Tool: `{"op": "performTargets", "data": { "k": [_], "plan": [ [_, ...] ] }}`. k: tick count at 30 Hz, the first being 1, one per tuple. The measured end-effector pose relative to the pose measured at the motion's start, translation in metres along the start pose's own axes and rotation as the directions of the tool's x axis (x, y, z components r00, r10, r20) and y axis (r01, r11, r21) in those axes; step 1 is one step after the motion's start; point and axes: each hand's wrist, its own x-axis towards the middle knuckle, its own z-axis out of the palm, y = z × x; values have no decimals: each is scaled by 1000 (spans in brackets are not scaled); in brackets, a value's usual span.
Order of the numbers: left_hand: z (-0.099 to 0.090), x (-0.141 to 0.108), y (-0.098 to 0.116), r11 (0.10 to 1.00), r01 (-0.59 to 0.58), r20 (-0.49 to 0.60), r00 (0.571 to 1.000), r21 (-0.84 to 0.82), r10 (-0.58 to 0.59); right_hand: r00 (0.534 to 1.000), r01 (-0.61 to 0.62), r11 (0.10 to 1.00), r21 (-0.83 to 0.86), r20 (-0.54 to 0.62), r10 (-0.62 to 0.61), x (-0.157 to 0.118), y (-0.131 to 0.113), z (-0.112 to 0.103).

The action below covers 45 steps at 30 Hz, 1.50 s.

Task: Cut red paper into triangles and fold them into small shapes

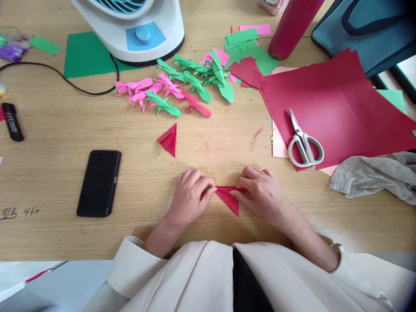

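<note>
Between my hands is a small folded red paper triangle (231, 201), its straight edge at the top and a point hanging toward me. My left hand (192, 195) pinches its left corner between thumb and fingers. At the upper right corner, my right hand (260, 193) grips the paper, the thumb lying on its face. A second folded red triangle (169, 141) lies on the table beyond my left hand. Farther back are folded pink figures (139, 89), green figures (221, 78) and a red one (197, 104).
White-handled scissors (305, 149) rest on red paper sheets (338, 104) at the right, beside a grey cloth (373, 175). A black phone (99, 183) and a marker (13, 122) lie left. A white fan (146, 37), red bottle (292, 28) and blue bag (373, 34) stand behind.
</note>
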Motion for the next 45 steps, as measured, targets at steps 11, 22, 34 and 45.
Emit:
{"op": "performTargets", "data": {
  "k": [11,22,34,45],
  "plan": [
    [3,3,9,994,61,-9,998,92,-60,1000,-3,1000,-7,-7,3,1,-1,0],
    [4,3,8,986,74,-28,997,148,-71,1000,-18,1000,-5,-2,18,1,-2,3],
    [1,-10,7,994,14,-113,994,113,-2,1000,-29,999,-39,0,29,2,-3,4],
    [11,-42,8,928,-303,6,951,215,310,1000,-30,999,-39,-1,30,3,-3,3]
  ]
}}
